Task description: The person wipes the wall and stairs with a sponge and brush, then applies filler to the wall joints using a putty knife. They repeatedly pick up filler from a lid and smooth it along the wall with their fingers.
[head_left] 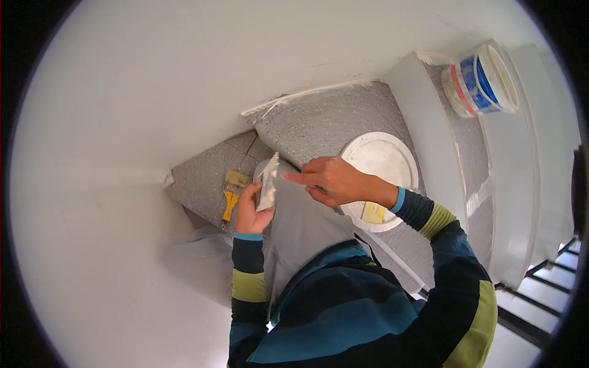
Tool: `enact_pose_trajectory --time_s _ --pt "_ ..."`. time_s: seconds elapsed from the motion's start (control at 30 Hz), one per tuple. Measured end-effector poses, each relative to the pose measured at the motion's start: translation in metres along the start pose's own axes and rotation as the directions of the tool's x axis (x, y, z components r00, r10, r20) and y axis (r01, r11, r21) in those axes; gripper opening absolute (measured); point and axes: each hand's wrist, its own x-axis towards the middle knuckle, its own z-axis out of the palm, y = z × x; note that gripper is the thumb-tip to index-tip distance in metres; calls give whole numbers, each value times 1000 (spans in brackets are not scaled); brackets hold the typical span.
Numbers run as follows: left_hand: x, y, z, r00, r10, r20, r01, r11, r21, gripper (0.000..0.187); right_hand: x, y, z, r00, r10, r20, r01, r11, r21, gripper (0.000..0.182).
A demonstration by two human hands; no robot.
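My left hand [250, 211] is closed around a thin flat piece coated in white paste [267, 184], held upright on edge above my knee; its exact kind is hidden by the paste. Just to its right is my right hand [331, 181], index finger stretched toward the piece with a small gap between them. The right hand's other fingers are partly curled, and nothing shows in them. Below and beyond the left hand, a brush with a yellow handle [230, 205] lies on the grey step. By my right forearm is a round white lid [380, 153], smeared with paste, with a yellow-and-white flat tool [373, 212] on it.
A white bucket with a blue and red label [481, 83] stands on a higher stair at the right. White wall [123, 110] rises along the left and far side. White paste lines the edge between wall and step [319, 92]. Dark railing bars [540, 294] are at lower right.
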Motion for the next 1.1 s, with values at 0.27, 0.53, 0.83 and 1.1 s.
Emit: enact_pose_trajectory --time_s 0.27,0.53,0.83,1.1 --pt "11 -4 71 970 221 -106 -132 835 534 25 -21 12 -7 919 172 -356 -29 928 372 47" --pt "28 -4 91 989 128 -75 -56 790 610 25 -29 14 -1 892 276 -358 -88 883 462 36" --pt "37 -11 95 986 142 -93 -35 705 708 28 -35 21 5 858 334 -389 -152 890 429 40" --pt "41 -14 94 970 175 -169 -21 753 658 24 -37 22 7 859 378 -345 -61 745 664 43"
